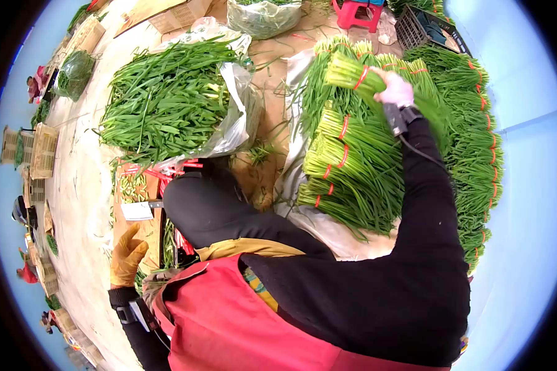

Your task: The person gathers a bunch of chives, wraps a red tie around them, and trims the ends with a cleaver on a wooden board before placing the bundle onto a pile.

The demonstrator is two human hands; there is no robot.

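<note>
My right hand (395, 89), in a pale pink glove, grips a bundle of garlic chives (348, 73) tied with a red band. It holds the bundle above a pile of similar banded bundles (353, 164), pale stem ends to the left. Part of the bundle's leafy end is hidden by my wrist and blurred. My left hand (129, 255), in an orange glove, is empty at the lower left with thumb and fingers apart. Just beyond it, a cleaver (137, 211) with a broad blade lies on a wooden board (122, 234) among cut stem pieces.
Loose chives (167, 102) fill a clear plastic bag (244, 114) ahead of me. More banded bundles (473, 142) line the blue wall (532, 123). A red stool (358, 15) and black crate (414, 29) stand at the back. Other people and crates (43, 150) are far left.
</note>
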